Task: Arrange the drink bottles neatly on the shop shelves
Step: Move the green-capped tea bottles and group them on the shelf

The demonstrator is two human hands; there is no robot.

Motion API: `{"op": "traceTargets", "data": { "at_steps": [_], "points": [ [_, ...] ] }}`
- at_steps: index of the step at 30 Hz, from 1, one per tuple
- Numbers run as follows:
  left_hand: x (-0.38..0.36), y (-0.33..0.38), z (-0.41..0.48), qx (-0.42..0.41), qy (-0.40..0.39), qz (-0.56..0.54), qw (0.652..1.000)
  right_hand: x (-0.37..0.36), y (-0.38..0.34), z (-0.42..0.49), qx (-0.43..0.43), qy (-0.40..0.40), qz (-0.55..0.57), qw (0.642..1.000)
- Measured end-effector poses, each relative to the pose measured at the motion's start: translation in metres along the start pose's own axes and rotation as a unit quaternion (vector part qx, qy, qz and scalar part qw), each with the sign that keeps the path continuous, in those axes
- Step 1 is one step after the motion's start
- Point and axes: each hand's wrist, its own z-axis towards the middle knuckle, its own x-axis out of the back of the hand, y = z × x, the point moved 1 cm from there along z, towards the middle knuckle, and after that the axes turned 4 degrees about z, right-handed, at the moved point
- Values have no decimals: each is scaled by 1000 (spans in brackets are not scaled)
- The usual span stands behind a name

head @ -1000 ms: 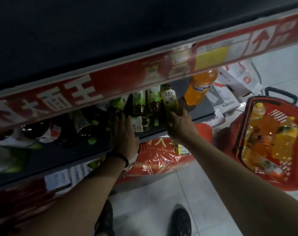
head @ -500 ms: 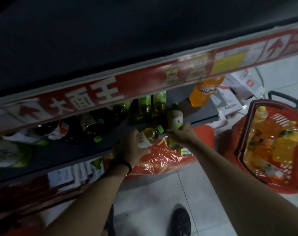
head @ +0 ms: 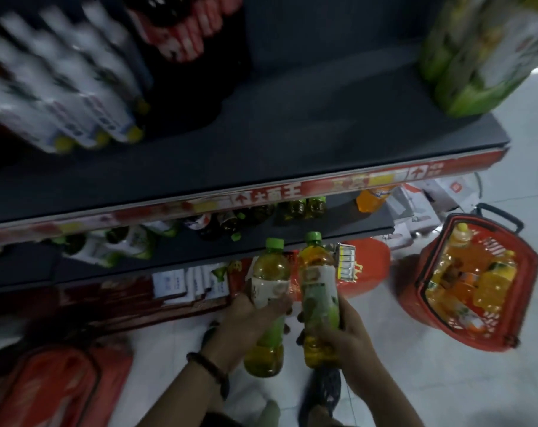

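Each of my hands holds one green-capped tea bottle, side by side, in front of the lower shelf [head: 200, 257]. My left hand [head: 249, 318] grips the left tea bottle [head: 269, 272] around its middle. My right hand [head: 335, 334] is closed on the right tea bottle [head: 318, 272], whose liquid looks more orange. Both bottles are off the shelf and point caps-first toward it. On the lower shelf stand several green tea bottles [head: 304, 208] and one orange soda bottle [head: 372, 198].
A red shopping basket [head: 526, 272] full of orange drink bottles sits on the floor at right. The upper shelf [head: 292, 134] carries white bottles [head: 61, 87] at left and green multipacks [head: 483, 50] at right. Red bags lie on the floor at lower left.
Both hands have pulled back from the lower shelf, each bringing out a tea bottle. The camera has tilted up, so the upper shelf has come into view.
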Motion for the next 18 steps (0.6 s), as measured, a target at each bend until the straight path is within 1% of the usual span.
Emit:
{"op": "traceTargets", "data": {
  "at_steps": [2, 5, 8, 11, 13, 15, 18],
  "points": [
    [14, 18, -33, -4, -8, -19, 1000, -21, -17, -25, -5, -9, 36, 999],
    [47, 43, -72, -23, -23, -57, 998, -53, -53, -51, 23, -25, 34, 999],
    [89, 66, -96, -63, -34, -87, 994, -94, -90, -60, 50, -89, -15, 995],
    [135, 84, -112, -97, -44, -87, 990, -148, -115, -59, 87, -95, -96, 987],
    [169, 91, -121, -127, -35, -68, 989, -193, -121, -55, 102, -123, -110, 981],
    [204, 98, -127, -151, -18, -55, 987, -240, -121, -49, 99, -162, -97, 977],
    [255, 108, -134, -188, 27, -43, 981, -302, -116, -39, 97, -186, -63, 976]
  ]
}}
